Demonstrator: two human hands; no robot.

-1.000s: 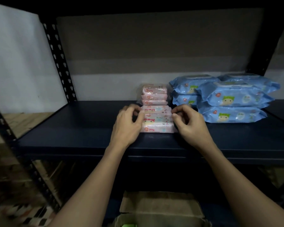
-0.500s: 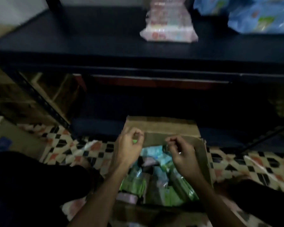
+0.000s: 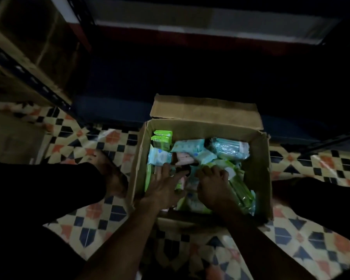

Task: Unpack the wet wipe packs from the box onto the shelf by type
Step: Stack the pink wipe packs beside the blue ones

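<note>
Both hands are inside the cardboard box [image 3: 259,170] on the tiled floor [image 3: 101,217]. The left hand [image 3: 164,186] lies with straight, spread fingers on the mixed wet wipe packs [image 3: 190,148]. The right hand [image 3: 212,186] has curled fingers among the packs; whether it holds one I cannot tell.

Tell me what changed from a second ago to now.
Both hands let go of the pink stack on the shelf and dropped into the cardboard box: left hand spread flat over the packs, right hand curled among them. The box stayed on the floor.
</note>
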